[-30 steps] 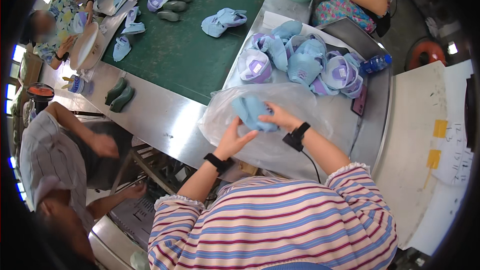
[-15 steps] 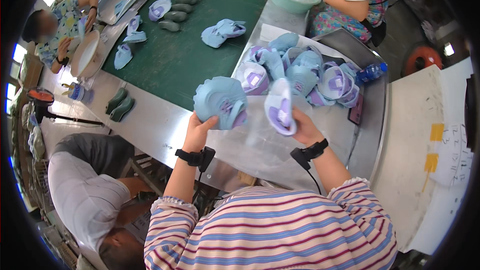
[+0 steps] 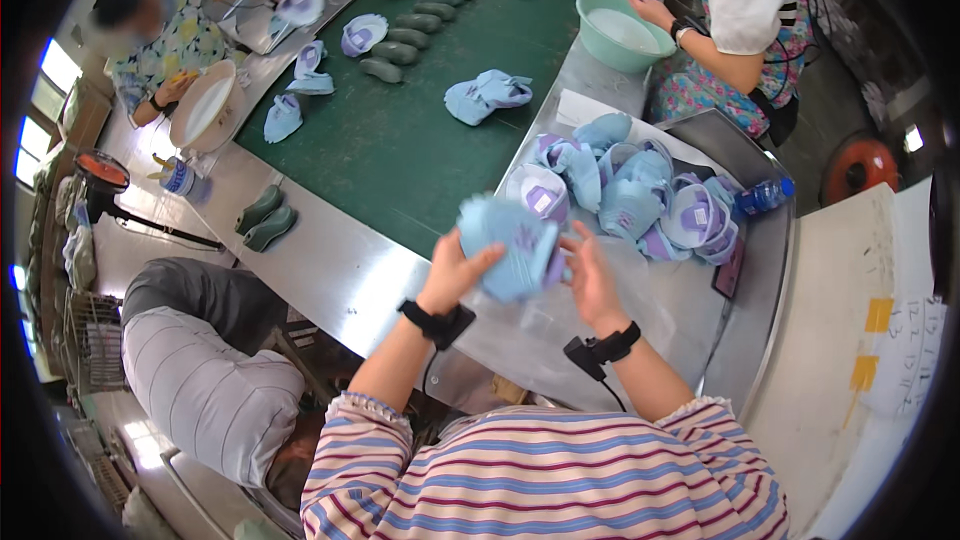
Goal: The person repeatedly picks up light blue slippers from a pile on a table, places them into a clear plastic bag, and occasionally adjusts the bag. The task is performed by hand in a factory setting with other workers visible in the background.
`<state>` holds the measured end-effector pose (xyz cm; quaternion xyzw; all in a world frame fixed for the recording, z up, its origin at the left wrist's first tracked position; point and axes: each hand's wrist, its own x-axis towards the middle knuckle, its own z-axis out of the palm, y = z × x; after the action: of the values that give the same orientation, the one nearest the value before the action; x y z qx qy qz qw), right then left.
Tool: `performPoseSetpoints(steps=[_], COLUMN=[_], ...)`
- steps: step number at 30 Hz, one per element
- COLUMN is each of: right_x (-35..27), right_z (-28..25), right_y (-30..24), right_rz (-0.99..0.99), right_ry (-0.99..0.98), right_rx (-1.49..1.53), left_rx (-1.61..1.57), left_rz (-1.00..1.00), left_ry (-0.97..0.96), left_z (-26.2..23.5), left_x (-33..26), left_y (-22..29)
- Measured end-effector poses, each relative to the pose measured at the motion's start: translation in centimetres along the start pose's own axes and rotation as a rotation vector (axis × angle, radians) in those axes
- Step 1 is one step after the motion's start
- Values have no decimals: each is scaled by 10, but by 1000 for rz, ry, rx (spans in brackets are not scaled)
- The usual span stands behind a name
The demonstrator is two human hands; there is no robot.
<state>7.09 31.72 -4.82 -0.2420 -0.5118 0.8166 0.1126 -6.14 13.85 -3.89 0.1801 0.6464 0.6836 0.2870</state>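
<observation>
A light blue shoe upper point(image 3: 508, 245) with purple trim is held over the metal table, blurred by motion. My left hand point(image 3: 455, 275) grips its left side, thumb across the front. At its right edge is my right hand point(image 3: 592, 280), fingers spread; whether the fingertips touch the upper is hard to tell. A second upper seems to be pressed together with it, but the blur hides this. Just beyond my hands lies a heap of blue and purple shoe uppers point(image 3: 635, 195).
A green conveyor belt point(image 3: 400, 165) carries uppers and a row of dark green shoe lasts point(image 3: 400, 52). Two lasts point(image 3: 265, 218) sit on its metal border. Co-workers sit by a green basin point(image 3: 625, 45) and a pale basin point(image 3: 207, 110). A blue bottle point(image 3: 765, 197) lies right.
My two hands have come together, bringing the separately held uppers to one place. My right hand's fingers have opened out. The view has shifted, and the left co-worker now holds an upper out over the table.
</observation>
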Motion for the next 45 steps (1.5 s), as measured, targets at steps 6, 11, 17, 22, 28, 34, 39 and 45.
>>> performPoseSetpoints(steps=[6, 11, 17, 22, 28, 34, 39, 45], right_x=[-23, -67, -71, -65, -61, -98, -153, -233], right_z=[-67, -141, -114, -132, -214, -131, -19, -31], right_y=[23, 67, 22, 17, 57, -77, -48, -26], right_rz=[-340, 18, 195, -362, 57, -270, -300, -299], right_ry=[-139, -624, -226, 301, -65, 502, -286, 277], right_rx=[-1726, -1525, -1247, -1787, -1439, -1139, -956, -761], left_rx=[65, 518, 635, 849, 1087, 627, 194, 104], left_rz=[-271, -135, 423, 301, 42, 332, 62, 111], left_ry=[166, 310, 849, 118, -330, 135, -682, -881], left_z=[-82, -176, -283, -156, -34, -44, 69, 114], left_x=[49, 101, 152, 97, -20, -26, -99, -112], left_y=[-5, 23, 57, -8, -140, -37, 37, 32])
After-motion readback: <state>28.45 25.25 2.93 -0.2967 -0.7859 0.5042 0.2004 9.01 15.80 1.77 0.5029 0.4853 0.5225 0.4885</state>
